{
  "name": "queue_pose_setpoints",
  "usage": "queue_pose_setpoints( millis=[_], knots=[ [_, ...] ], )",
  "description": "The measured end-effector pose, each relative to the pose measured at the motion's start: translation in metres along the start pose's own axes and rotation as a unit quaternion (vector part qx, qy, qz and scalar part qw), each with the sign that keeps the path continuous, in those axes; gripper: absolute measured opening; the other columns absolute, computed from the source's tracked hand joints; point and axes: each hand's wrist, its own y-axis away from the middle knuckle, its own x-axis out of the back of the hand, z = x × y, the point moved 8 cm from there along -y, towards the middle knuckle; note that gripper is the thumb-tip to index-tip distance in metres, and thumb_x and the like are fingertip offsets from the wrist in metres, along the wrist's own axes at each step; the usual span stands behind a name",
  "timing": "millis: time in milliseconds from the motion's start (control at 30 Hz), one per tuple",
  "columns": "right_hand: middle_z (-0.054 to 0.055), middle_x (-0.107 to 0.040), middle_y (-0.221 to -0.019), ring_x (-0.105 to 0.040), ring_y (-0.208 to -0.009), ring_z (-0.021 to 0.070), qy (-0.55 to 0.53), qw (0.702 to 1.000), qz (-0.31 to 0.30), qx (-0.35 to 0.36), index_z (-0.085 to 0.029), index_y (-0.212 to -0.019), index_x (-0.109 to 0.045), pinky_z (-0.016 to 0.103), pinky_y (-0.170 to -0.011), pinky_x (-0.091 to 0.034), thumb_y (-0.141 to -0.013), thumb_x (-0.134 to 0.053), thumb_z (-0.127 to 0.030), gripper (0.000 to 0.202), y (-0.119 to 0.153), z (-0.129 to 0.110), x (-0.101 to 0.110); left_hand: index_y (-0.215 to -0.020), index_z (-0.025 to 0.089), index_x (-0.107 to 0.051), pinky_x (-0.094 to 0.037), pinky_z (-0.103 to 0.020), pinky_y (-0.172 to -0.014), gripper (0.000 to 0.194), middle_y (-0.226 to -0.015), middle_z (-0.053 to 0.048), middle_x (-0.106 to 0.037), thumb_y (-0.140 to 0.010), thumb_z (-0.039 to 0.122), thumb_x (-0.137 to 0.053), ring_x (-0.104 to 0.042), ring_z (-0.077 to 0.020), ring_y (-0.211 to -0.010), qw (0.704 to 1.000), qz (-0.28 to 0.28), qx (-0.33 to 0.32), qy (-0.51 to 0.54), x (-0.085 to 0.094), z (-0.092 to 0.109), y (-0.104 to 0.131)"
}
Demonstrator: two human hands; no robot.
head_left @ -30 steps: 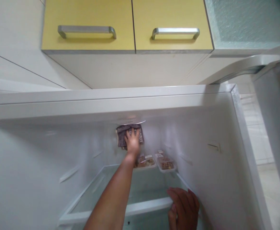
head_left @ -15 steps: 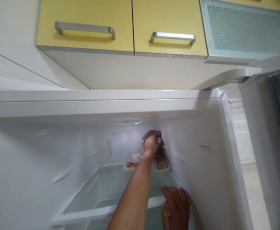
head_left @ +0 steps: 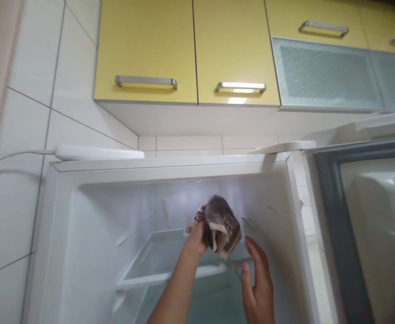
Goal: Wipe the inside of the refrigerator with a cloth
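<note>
My left hand (head_left: 197, 234) is raised inside the open fridge and grips a bunched grey-brown cloth (head_left: 222, 222), held in the air away from the back wall. My right hand (head_left: 258, 283) is open with fingers apart, just off the front right end of the glass shelf (head_left: 157, 256), below and right of the cloth. The food tubs at the back of the shelf are hidden behind the cloth and hand.
The white fridge cavity (head_left: 109, 211) is open, its door (head_left: 369, 225) swung out to the right. Yellow wall cabinets (head_left: 187, 49) with metal handles hang above, frosted glass fronts (head_left: 322, 74) to their right. A white device (head_left: 99, 153) with a cable lies on the fridge top.
My left hand pulled the cloth off the back wall and toward me. My right hand let go of the shelf edge and opened. The view backed away and tilted up.
</note>
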Motion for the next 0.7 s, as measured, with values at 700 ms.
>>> queue_pose_setpoints(
  millis=[700],
  knots=[
    [0.014, -0.073, -0.127, -0.064, -0.126, 0.0336, -0.247, 0.916, -0.127, -0.289, -0.017, -0.120, -0.070, 0.056, -0.114, -0.045, -0.089, -0.049, -0.062, 0.058, -0.030, -0.050, -0.017, -0.123, 0.018, -0.069, -0.049, -0.048, -0.112, 0.065, -0.112, -0.014, -0.079, -0.087, 0.068, -0.049, -0.068, -0.0298, -0.120, 0.990, -0.089, 0.096, 0.057, -0.068, 0.025, 0.132]
  ],
)
